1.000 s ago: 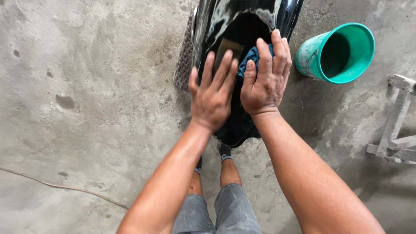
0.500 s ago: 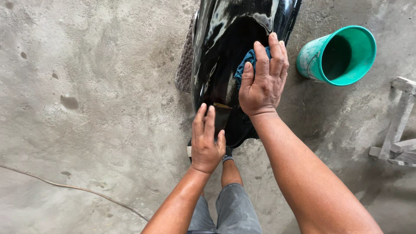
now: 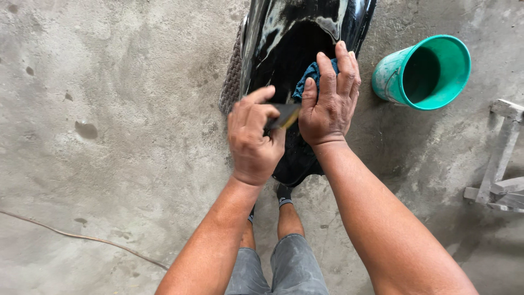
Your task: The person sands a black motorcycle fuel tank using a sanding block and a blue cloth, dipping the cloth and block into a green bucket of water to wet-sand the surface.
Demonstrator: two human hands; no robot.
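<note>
A glossy black curved panel point(image 3: 297, 38), wet with soapy streaks, lies on the concrete floor in front of me. My right hand point(image 3: 327, 101) presses flat on a blue cloth point(image 3: 310, 74) on the panel. My left hand point(image 3: 252, 136) grips a small dark pad with a yellow edge point(image 3: 284, 116), held just left of my right hand above the panel's near end.
A green bucket point(image 3: 423, 71) stands to the right of the panel. A grey metal frame point(image 3: 499, 158) lies at the right edge. A thin cord point(image 3: 82, 237) runs across the floor at lower left. My legs point(image 3: 278, 246) are below.
My left hand left the panel, dropped toward its near end, then came back up holding the dark pad. My right hand stayed on the blue cloth.
</note>
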